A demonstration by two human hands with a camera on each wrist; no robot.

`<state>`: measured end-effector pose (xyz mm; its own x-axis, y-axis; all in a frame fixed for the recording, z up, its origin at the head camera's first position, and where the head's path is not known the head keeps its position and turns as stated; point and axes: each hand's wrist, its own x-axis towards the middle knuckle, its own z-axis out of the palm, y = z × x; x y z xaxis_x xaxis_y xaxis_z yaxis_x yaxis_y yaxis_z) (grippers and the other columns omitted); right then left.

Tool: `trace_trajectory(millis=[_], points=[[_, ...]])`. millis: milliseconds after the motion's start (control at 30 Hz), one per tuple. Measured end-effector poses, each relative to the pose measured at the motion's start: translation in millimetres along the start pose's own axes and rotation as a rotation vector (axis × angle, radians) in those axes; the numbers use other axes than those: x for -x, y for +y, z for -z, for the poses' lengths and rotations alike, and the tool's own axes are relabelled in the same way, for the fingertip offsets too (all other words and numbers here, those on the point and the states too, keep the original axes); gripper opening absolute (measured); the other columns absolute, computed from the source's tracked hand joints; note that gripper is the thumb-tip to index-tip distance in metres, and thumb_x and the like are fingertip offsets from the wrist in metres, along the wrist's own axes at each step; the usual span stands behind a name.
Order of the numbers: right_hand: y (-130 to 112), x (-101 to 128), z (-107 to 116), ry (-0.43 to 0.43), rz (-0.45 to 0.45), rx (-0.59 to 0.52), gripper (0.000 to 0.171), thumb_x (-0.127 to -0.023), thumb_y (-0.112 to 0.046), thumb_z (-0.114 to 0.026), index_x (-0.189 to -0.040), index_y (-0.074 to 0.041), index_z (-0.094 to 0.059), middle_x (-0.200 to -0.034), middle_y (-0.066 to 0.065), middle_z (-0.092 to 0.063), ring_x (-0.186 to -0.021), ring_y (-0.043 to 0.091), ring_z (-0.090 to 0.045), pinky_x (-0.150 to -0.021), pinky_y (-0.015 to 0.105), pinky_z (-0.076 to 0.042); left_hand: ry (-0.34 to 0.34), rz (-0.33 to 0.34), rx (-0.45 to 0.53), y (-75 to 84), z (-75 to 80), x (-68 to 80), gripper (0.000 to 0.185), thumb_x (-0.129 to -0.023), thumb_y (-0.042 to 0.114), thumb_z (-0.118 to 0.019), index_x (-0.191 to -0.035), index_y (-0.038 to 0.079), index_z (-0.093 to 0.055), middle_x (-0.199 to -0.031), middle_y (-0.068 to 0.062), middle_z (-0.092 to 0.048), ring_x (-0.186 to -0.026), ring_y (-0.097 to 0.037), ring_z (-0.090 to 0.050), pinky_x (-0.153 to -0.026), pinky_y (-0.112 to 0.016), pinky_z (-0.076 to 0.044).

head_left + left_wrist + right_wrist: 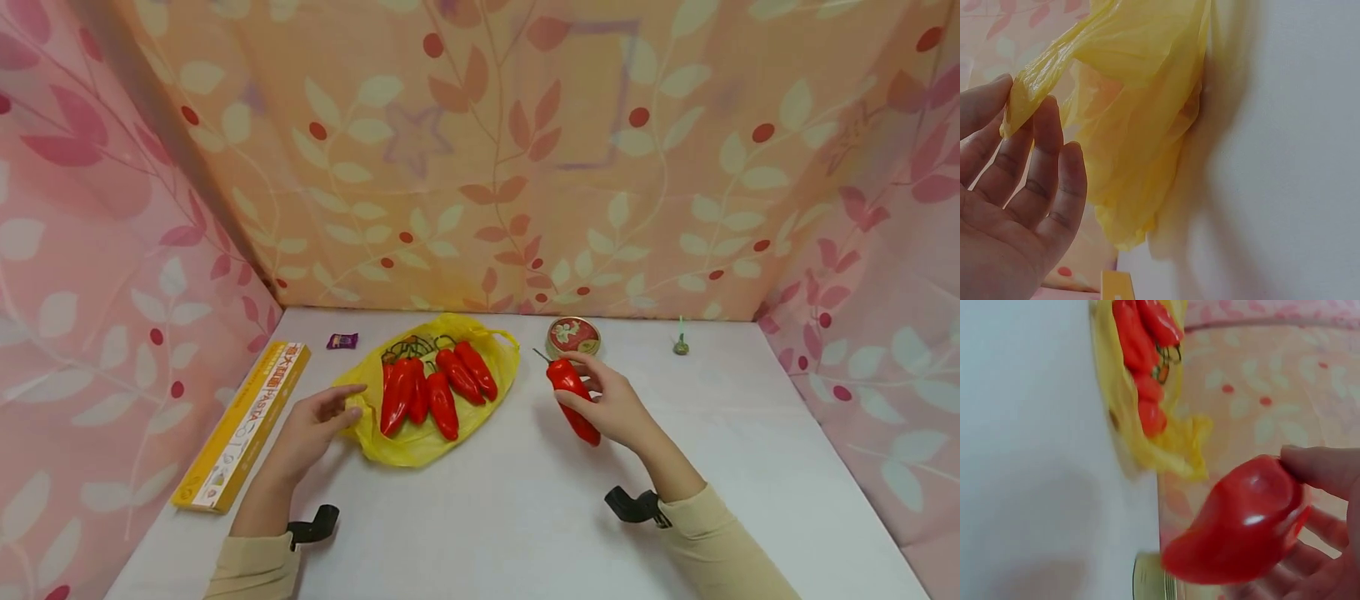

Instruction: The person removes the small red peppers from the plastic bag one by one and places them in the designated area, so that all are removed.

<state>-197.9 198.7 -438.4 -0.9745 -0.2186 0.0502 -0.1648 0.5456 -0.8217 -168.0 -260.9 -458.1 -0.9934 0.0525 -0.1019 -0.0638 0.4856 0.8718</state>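
Note:
A yellow plastic bag [420, 446] lies flat on the white table [525, 500] with several red peppers [435, 387] on it. My left hand [341, 408] is at the bag's left edge. In the left wrist view a twisted strip of the bag [1141, 125] ends between thumb and forefinger of that hand [1013, 119], lightly pinched. To the right of the bag, my right hand [592, 400] grips one red pepper [573, 400] just above the table, stem pointing away. Seen from the right wrist, the held pepper [1241, 531] sits against my fingers [1329, 472], with the bag [1166, 450] beyond.
A yellow pasta box [243, 421] lies along the left wall. A small purple wrapper [342, 340] sits behind it. A round red tin [573, 335] stands just behind the right hand, and a small green object [681, 343] is at the back right. Patterned fabric walls enclose three sides.

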Motion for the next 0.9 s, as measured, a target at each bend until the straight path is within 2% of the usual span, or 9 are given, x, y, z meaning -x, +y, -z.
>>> trace_trajectory(millis=[133, 233, 400, 667, 800, 900], points=[[15, 11, 21, 0.015, -0.028, 0.031, 0.064, -0.091, -0.038, -0.075, -0.147, -0.024, -0.047, -0.134, 0.015, -0.060, -0.113, 0.037, -0.063, -0.082, 0.049, -0.060, 0.006, 0.012, 0.021, -1.8, 1.7, 3.3, 0.045, -0.098, 0.037, -0.066, -0.140, 0.021, -0.061, -0.138, -0.010, -0.057, -0.118, -0.027, -0.051, -0.090, -0.015, -0.048], [26, 19, 35, 0.037, -0.058, 0.059, 0.066, -0.091, -0.044, -0.074, -0.148, -0.024, -0.047, -0.136, 0.017, -0.059, -0.113, 0.038, -0.063, -0.079, 0.047, -0.061, 0.009, 0.021, 0.047, -2.6, 3.0, 6.2, 0.046, -0.098, 0.037, -0.066, -0.140, 0.019, -0.060, -0.139, -0.010, -0.057, -0.117, -0.027, -0.052, -0.088, -0.013, -0.049], [39, 32, 56, 0.067, -0.095, 0.109, 0.071, -0.092, -0.046, -0.072, -0.151, -0.021, -0.043, -0.138, 0.020, -0.056, -0.117, 0.041, -0.060, -0.076, 0.048, -0.061, -0.015, 0.028, 0.068, -3.0, 3.6, 6.7, 0.048, -0.098, 0.038, -0.066, -0.141, 0.019, -0.060, -0.141, -0.011, -0.056, -0.120, -0.027, -0.052, -0.088, -0.014, -0.050], [60, 54, 84, 0.093, -0.147, 0.182, 0.076, -0.093, -0.049, -0.069, -0.154, -0.018, -0.038, -0.140, 0.025, -0.052, -0.120, 0.046, -0.055, -0.074, 0.048, -0.061, -0.013, -0.024, 0.093, -0.9, -0.7, 5.2, 0.047, -0.098, 0.036, -0.067, -0.140, 0.018, -0.061, -0.147, -0.010, -0.054, -0.123, -0.028, -0.051, -0.091, -0.012, -0.046], [72, 66, 95, 0.101, -0.177, 0.206, 0.076, -0.094, -0.047, -0.068, -0.155, -0.015, -0.037, -0.140, 0.028, -0.050, -0.120, 0.048, -0.053, -0.074, 0.049, -0.061, -0.016, -0.023, 0.117, -0.2, -2.6, 5.9, 0.047, -0.098, 0.036, -0.067, -0.141, 0.018, -0.060, -0.151, -0.009, -0.050, -0.130, -0.028, -0.048, -0.093, -0.009, -0.043], [78, 71, 101, 0.097, -0.192, 0.223, 0.076, -0.094, -0.045, -0.068, -0.155, -0.014, -0.036, -0.141, 0.029, -0.049, -0.120, 0.048, -0.053, -0.074, 0.049, -0.061, -0.011, -0.010, 0.111, -0.6, -2.3, 7.4, 0.047, -0.098, 0.036, -0.066, -0.142, 0.019, -0.060, -0.153, -0.009, -0.049, -0.136, -0.030, -0.046, -0.103, -0.020, -0.044]])
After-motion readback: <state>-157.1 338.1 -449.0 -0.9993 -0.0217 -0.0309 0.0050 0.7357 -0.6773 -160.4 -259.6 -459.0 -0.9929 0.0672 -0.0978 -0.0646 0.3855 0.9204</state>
